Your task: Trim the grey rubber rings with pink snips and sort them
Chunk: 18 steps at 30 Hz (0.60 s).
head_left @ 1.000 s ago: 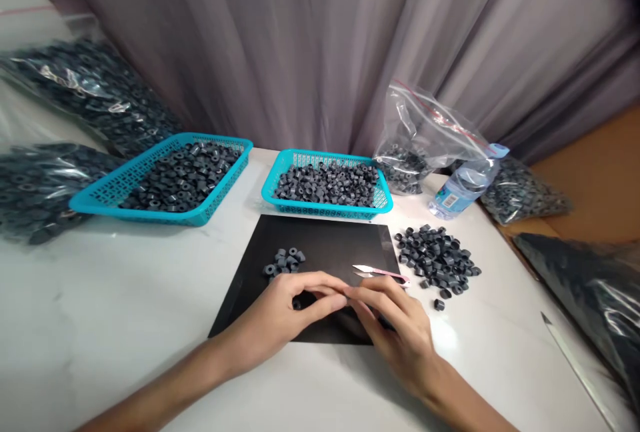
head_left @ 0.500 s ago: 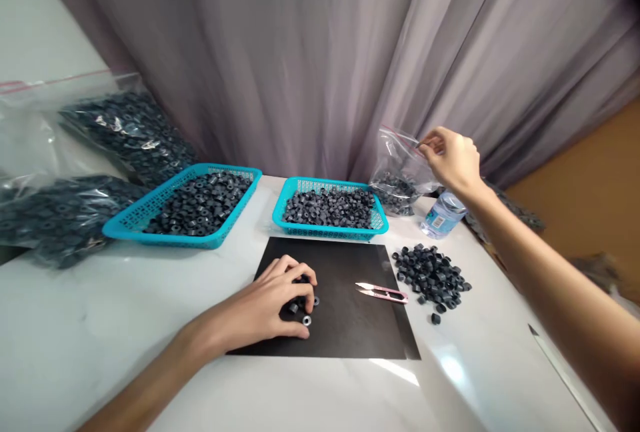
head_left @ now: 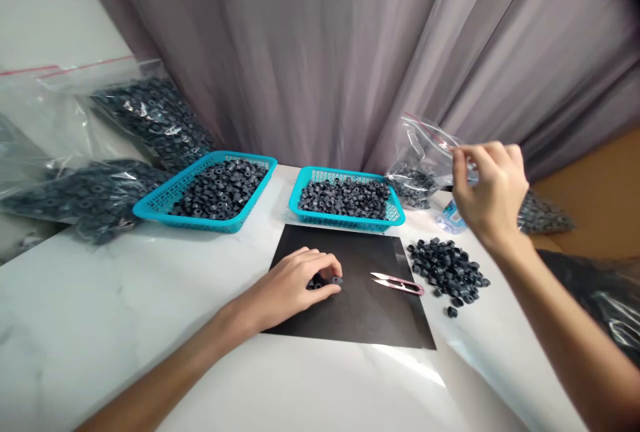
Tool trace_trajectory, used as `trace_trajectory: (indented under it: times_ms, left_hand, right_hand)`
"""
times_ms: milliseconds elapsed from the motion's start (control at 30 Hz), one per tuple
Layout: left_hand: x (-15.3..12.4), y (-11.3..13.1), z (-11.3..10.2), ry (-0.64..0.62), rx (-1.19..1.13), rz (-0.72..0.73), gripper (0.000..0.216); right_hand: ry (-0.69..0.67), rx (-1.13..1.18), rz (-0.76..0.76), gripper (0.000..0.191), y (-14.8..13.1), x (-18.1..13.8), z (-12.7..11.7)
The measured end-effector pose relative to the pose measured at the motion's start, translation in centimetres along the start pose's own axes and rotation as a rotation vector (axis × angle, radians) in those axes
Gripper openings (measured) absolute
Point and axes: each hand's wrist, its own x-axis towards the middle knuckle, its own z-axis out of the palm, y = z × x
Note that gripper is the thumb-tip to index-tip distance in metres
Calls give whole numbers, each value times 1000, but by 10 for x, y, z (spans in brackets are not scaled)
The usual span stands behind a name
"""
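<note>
White table (head_left: 125, 325), black mat (head_left: 365, 315), teal baskets (head_left: 345, 221)

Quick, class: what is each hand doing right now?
Left hand: curled shut on rings on the mat.
Right hand: pinching the bag by its top edge.

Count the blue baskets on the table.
2. One basket sits left of centre on the table; the other basket sits just behind the black mat. Both show in full, and none looks hidden.

One head-worn camera looks forward and down from close behind the left hand (head_left: 295, 282) and right hand (head_left: 493, 192); the curtain (head_left: 320, 52) rises beyond them.
</note>
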Motion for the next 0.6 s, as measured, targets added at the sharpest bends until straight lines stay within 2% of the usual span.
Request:
trace_trajectory:
  times_ms: [33,100,167,267,333,433,600]
  left_hand:
    - [1,1,4,22,11,12,9]
    - [1,4,10,62,22,61,9]
    - [1,7,16,86,9,102,10]
    - [-1,12,19,75,-45,112,11]
    - [-1,14,19,74,-105,96,12]
    - [-1,15,19,79,-243,39,12]
    - [2,11,22,16,-456,-51,17]
  right_hand:
    - [83,35,-13,22,-10,-21,-1]
    - [-24,144,-103,12,-30,-65,-2]
    - [-207,306,-141,11,-50,-100,-3]
    - [-500,640,-46,20,-77,-123,-9]
    - [-613,822,31,24,-89,-123,-15]
    - [-632,948,37,30,-99,-120,-23]
    - [-542,896,-21,46,-101,-139,-22]
